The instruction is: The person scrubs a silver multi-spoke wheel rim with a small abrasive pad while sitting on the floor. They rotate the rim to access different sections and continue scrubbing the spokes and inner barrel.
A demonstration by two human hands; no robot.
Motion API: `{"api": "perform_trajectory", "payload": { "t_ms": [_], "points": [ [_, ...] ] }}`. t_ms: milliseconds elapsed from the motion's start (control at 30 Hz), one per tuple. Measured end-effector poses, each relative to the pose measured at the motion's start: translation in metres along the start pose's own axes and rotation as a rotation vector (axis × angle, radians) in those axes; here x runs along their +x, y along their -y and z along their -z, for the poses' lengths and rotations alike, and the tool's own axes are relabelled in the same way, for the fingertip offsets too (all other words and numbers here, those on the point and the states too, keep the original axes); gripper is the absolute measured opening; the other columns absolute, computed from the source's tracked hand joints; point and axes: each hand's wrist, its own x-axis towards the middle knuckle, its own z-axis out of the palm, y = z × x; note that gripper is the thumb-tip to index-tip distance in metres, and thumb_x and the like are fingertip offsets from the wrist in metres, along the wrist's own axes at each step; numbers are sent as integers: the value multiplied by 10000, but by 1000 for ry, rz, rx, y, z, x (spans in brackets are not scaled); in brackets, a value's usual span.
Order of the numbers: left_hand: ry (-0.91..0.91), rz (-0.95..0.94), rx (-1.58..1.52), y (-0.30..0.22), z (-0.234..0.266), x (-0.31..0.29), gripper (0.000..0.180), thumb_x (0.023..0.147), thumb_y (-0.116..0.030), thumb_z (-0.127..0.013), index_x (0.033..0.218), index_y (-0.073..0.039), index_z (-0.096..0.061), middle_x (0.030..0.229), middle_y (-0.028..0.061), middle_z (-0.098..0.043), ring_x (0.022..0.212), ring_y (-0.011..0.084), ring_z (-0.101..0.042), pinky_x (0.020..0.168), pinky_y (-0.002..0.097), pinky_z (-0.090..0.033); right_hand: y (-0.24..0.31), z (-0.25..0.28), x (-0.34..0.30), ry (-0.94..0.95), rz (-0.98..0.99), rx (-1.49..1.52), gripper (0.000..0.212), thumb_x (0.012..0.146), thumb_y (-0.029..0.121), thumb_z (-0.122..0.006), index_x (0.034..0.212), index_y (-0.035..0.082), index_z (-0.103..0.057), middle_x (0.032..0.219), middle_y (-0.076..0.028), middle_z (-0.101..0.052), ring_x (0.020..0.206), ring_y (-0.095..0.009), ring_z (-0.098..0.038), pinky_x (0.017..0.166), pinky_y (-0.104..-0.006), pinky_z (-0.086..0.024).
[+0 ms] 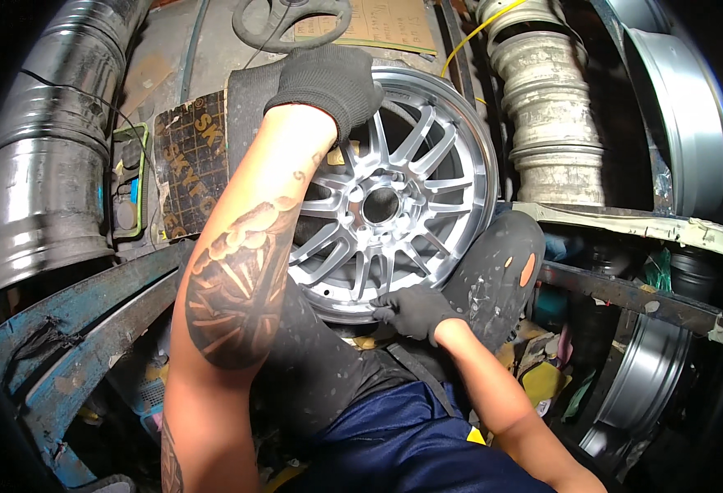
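Stacked grey rims point(549, 123) crowd the right side; beside the person's right knee point(501, 255) lies a round silver wheel point(407, 215), spokes up, with no long axis. Well apart across it, the left hand point(329, 89) bends over its far edge and the right hand point(416, 312), nearer the body, curls at its near lip; I can't tell whether either clamps it. Leftward, a green-edged tray point(145, 177) holds a small blue object point(134, 191).

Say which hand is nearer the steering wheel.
Left. The left hand is just short of the steering wheel, at the far-left edge of the rim; the right hand is at its near edge.
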Motion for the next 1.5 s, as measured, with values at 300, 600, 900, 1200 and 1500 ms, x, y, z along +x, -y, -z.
{"api": "perform_trajectory", "payload": {
  "t_ms": [300, 600, 900, 1200, 1500],
  "points": [
    [44, 27, 12, -13, 9, -5, 349, 897, -328, -638, 1087, -81, -795, 1092, 197, -766, 1053, 335, -744, 933, 444, -580, 12, 1, -5, 46, 90, -75, 361, 980, 425, -650, 1256, 203, -719, 1114, -175, -742, 1049, -403, -696, 883, -523, -541],
    [-18, 7, 4, -5, 0, -6, 322, 900, -270, -605, 1085, -85, -794, 1079, 204, -763, 1052, 338, -743, 927, 444, -578, 20, -12, 5, -67, 201, -54, 335, 969, 306, -620, 1284, 224, -701, 1067, -182, -739, 1024, -399, -699, 888, -515, -542],
    [-36, -10, -12, -5, -9, 0, 315, 886, -236, -600, 1065, -75, -803, 1057, 208, -767, 1018, 349, -750, 903, 453, -584, 33, -19, 15, -50, 225, 162, 380, 995, 374, -616, 1363, 314, -687, 1105, -177, -749, 987, -421, -701, 891, -502, -546],
    [25, 1, -12, -8, -3, 1, 350, 887, -255, -603, 1131, -82, -784, 1100, 194, -767, 1054, 337, -746, 932, 442, -578, 28, -18, 2, -122, 175, -32, 347, 993, 359, -612, 1321, 309, -716, 1078, -157, -758, 978, -388, -722, 866, -488, -572],
    [-5, -4, 6, 0, -7, 0, 346, 889, -253, -608, 1149, -105, -781, 1097, 188, -770, 1040, 336, -751, 924, 446, -583, 2, -2, -23, -141, -25, -130, 299, 959, 336, -621, 1202, 229, -760, 1047, -179, -749, 980, -380, -724, 866, -499, -571]
  ]
}}
